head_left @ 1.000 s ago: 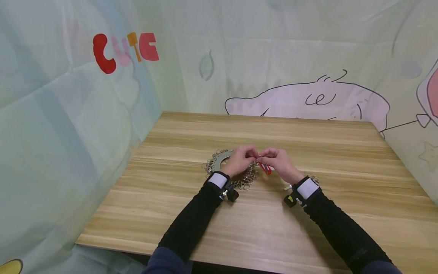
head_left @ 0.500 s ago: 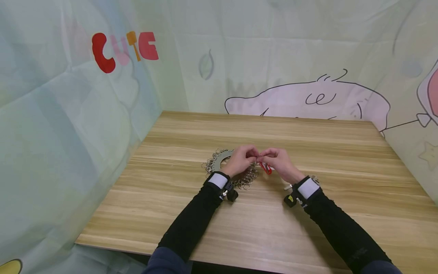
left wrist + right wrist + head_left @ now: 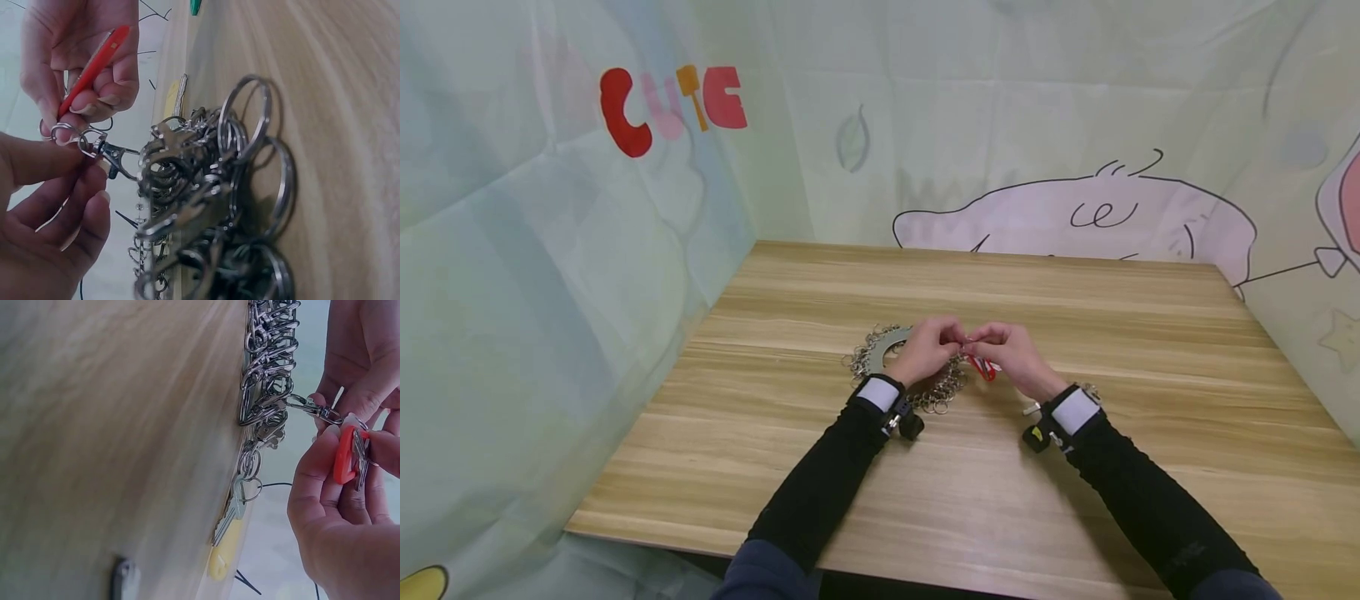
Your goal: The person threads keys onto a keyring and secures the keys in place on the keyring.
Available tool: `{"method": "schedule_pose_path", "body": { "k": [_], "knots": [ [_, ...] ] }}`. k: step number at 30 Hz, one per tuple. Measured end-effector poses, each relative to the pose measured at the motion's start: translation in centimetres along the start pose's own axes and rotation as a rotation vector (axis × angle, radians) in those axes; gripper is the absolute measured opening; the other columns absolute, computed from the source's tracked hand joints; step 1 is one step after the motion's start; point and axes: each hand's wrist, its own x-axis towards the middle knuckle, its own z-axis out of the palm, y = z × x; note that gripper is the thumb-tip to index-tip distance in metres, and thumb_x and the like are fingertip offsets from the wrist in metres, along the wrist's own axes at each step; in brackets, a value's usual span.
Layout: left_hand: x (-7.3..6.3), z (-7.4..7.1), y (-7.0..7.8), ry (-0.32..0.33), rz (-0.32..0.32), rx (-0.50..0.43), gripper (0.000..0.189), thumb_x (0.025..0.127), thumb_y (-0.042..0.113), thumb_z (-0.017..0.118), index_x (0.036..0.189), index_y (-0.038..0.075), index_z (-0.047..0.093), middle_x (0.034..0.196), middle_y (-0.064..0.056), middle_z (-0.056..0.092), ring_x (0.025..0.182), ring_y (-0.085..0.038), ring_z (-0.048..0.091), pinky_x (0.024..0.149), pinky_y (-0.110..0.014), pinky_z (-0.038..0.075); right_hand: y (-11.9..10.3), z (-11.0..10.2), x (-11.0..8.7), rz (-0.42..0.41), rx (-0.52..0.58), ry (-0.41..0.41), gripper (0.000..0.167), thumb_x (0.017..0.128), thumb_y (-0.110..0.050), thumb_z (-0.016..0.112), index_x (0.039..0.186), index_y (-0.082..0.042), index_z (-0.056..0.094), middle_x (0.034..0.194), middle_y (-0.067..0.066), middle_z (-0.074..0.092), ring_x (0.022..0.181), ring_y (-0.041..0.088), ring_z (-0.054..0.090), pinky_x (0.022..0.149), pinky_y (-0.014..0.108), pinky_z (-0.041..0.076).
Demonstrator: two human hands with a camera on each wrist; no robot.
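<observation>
In the head view both hands meet over the right side of a grey flat ring (image 3: 877, 357) hung with metal clasps and split rings. My left hand (image 3: 928, 350) pinches a swivel snap hook (image 3: 111, 155) by its ring end; the hook's other end reaches toward the cluster of clasps (image 3: 187, 175). My right hand (image 3: 1013, 357) holds a red key tag (image 3: 97, 69), with a metal key (image 3: 360, 459) lying against it. A split ring (image 3: 64, 132) from the tag touches the hook's ring at the fingertips. Whether the two are linked is unclear.
A yellow tag (image 3: 226, 553) and a key (image 3: 228, 515) lie beside the clasps. A small green thing (image 3: 195, 6) shows at the top of the left wrist view. The wooden table (image 3: 775, 467) meets printed cloth walls (image 3: 820, 125) at the back and left.
Both hands stay at almost the same spot. The red tag between them shifts slightly, and the fingertips make only small motions.
</observation>
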Motion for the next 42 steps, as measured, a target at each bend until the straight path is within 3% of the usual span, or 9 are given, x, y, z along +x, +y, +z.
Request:
{"method": "schedule_pose_path", "body": {
  "k": [10,21,33,38,42],
  "knots": [
    [-0.12,-0.27,0.06,-0.012,-0.003,-0.04,0.012,0.087,-0.002,0.062,0.094,0.006,0.068,0.093,-0.009,0.071,0.084,-0.016,0.065,0.076,-0.021,0.05,0.01,-0.12,0.05,0.022,0.035,-0.002,0.023,0.089,-0.003,0.061,0.107,0.01,0.061,0.077,-0.013,0.071,0.077,0.005,0.064,0.07,0.019,0.047],
    [-0.01,-0.52,0.1,0.004,-0.04,-0.067,0.009,0.086,-0.002,0.064,0.09,0.004,0.068,0.084,-0.011,0.071,0.071,-0.011,0.06,0.064,-0.018,0.047,-0.12,-0.23,0.0,-0.026,0.004,-0.019,0.025,0.087,-0.005,0.066,0.106,0.01,0.062,0.084,-0.01,0.074,0.083,0.008,0.067,0.075,0.02,0.05],
    [-0.23,-0.31,0.05,-0.005,-0.019,-0.042,0.01,0.087,-0.001,0.064,0.092,0.006,0.068,0.09,-0.009,0.072,0.081,-0.014,0.065,0.075,-0.021,0.051,-0.15,0.01,-0.27,0.074,0.015,-0.007,0.026,0.088,-0.005,0.064,0.109,0.008,0.06,0.078,-0.011,0.072,0.074,0.006,0.063,0.069,0.02,0.047],
    [-0.31,-0.3,0.06,0.014,-0.036,-0.075,0.01,0.085,-0.003,0.065,0.089,0.006,0.069,0.085,-0.009,0.072,0.075,-0.014,0.065,0.071,-0.02,0.05,-0.05,0.05,-0.25,0.046,0.001,-0.012,0.028,0.087,-0.005,0.065,0.111,0.01,0.059,0.08,-0.011,0.072,0.078,0.006,0.066,0.072,0.02,0.049],
    [-0.27,-0.38,0.31,0.021,-0.056,-0.076,0.01,0.084,-0.003,0.065,0.089,0.005,0.069,0.083,-0.01,0.071,0.075,-0.021,0.066,0.067,-0.019,0.048,-0.03,0.07,-0.13,0.018,-0.017,-0.007,0.028,0.087,-0.005,0.067,0.109,0.01,0.06,0.081,-0.012,0.073,0.08,0.005,0.067,0.073,0.02,0.049]
  ]
}}
